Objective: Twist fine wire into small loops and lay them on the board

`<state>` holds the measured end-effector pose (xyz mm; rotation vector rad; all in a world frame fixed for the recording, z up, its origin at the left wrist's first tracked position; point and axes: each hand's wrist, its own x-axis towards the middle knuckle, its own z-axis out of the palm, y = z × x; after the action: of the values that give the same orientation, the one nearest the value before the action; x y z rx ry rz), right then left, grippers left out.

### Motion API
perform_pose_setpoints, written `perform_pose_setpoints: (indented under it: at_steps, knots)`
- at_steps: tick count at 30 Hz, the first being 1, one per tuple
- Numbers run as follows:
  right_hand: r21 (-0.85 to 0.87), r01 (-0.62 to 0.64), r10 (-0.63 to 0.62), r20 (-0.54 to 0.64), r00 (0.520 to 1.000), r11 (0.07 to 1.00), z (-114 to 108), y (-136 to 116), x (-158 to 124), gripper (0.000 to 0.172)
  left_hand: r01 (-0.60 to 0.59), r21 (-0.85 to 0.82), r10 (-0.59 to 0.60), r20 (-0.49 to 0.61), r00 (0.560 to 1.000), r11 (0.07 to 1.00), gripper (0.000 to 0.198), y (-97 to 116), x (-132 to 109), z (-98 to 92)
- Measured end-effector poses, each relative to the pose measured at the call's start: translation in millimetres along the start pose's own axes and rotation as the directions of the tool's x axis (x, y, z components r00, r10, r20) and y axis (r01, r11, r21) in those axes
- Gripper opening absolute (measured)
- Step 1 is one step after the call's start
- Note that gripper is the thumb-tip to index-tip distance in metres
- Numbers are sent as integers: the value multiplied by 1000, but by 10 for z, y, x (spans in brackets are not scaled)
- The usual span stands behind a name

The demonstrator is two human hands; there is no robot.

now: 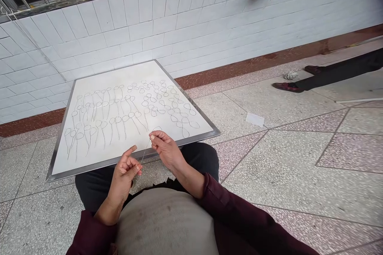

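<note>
A thin wire (145, 152) runs between my two hands in front of the near edge of a white board (116, 75). My left hand (123, 172) pinches its lower end between thumb and fingertip, with the index finger raised. Higher and to the right, my right hand (166, 150) pinches the upper end; its fingertips partly hide how the wire is shaped there. On the board's left and middle lie rows of wires with one loop and a long tail (119, 120). Several double-looped wires (185, 120) lie toward the right.
The metal-framed board rests by my knees (201, 157), near a white tiled wall (140, 32). A white paper (255, 119) lies on the speckled floor (287, 147). Another person's leg (335, 73) and shoes are at the right, beside a striped ball-like object (291, 75).
</note>
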<state>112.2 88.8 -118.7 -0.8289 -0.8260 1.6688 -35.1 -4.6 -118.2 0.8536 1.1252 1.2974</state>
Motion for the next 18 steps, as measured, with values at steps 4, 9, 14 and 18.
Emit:
perform_pose_setpoints:
  at_steps: [4,9,14,18]
  knots:
    - [9,49,-48,-98,994,999,-33,-49,46,26,44,27,-45,26,999,999,62,-55,-7,-78]
    - [-36,44,-46,-59,997,998,-70,-66,48,25,-53,222,79,-107,991,974,55,-51,34,-142]
    - [-114,-30,41,90,995,993,90,98,-96,25,-206,522,280,-65,958,828,45,3,126,37]
    - [-211,-38,76,173,982,977,152,118,-177,22,-202,682,275,2,962,703,35,-69,179,73]
